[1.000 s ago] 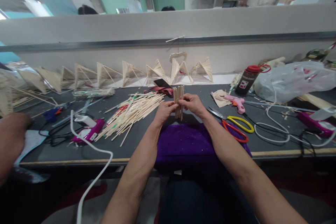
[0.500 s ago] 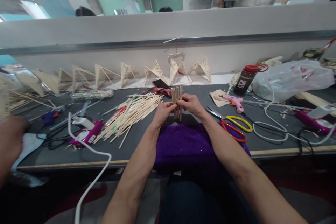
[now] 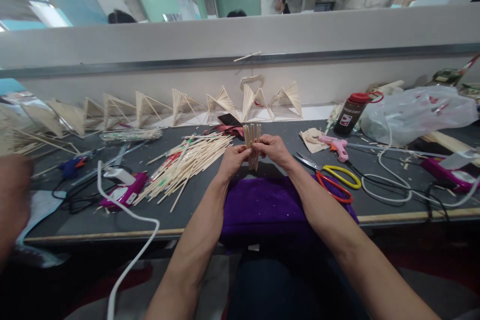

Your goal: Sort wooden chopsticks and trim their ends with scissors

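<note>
Several thin wooden sticks (image 3: 252, 133) stand nearly upright as a small bundle, fanned a little at the top. My left hand (image 3: 236, 158) pinches the bundle from the left, and my right hand (image 3: 274, 149) grips it from the right, fingertips almost meeting at mid-length. Below them a purple cloth (image 3: 266, 202) covers the table's front edge. Left of my hands lies a loose pile of wooden sticks (image 3: 191, 162). To the right, scissors (image 3: 328, 175) with red and yellow handles rest partly on the cloth.
A row of fanned stick frames (image 3: 223, 102) stands along the back wall. At right are a pink glue gun (image 3: 337, 147), a dark bottle (image 3: 350, 114), a plastic bag (image 3: 416, 112) and cables. A purple power strip (image 3: 125, 191) sits left; another person's blurred hand (image 3: 15, 200) is at far left.
The tops of the sticks have spread slightly; my hands hold nearly the same place. The other person's hand at far left has shifted, and a person behind the wall has moved left.
</note>
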Demonstrator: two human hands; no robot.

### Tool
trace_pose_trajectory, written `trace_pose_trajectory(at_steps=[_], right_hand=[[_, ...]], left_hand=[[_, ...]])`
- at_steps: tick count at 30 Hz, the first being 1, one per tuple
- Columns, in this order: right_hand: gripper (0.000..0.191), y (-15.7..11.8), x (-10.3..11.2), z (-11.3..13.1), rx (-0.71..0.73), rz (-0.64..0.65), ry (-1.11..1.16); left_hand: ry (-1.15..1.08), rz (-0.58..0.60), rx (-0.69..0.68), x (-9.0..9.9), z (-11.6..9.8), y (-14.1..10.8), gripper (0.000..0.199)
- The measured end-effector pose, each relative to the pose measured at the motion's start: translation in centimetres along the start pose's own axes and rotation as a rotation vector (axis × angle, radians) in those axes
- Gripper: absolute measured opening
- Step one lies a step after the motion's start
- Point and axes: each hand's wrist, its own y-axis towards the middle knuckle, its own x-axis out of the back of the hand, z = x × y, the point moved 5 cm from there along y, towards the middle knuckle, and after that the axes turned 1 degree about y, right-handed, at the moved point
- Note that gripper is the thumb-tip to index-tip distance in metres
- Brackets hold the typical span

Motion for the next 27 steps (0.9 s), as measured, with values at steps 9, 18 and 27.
trace_pose_trajectory(at_steps=[9,18,27], right_hand=[[0.025,-0.02,-0.08,0.04,-0.024,0.000,0.031],[0.023,0.03,-0.18,-0.36,-0.019,-0.009,0.026],[0.024,-0.03,-0.03,-0.25,-0.020,-0.058,-0.010]], left_hand=[[0.033,0.017,-0.007,0.18,0.32,0.13,0.038],[0.058,0.014,-0.012,0.23,0.30,0.07,0.039],[0.028,-0.032,0.000,0.32,0.22,0.06,0.035]])
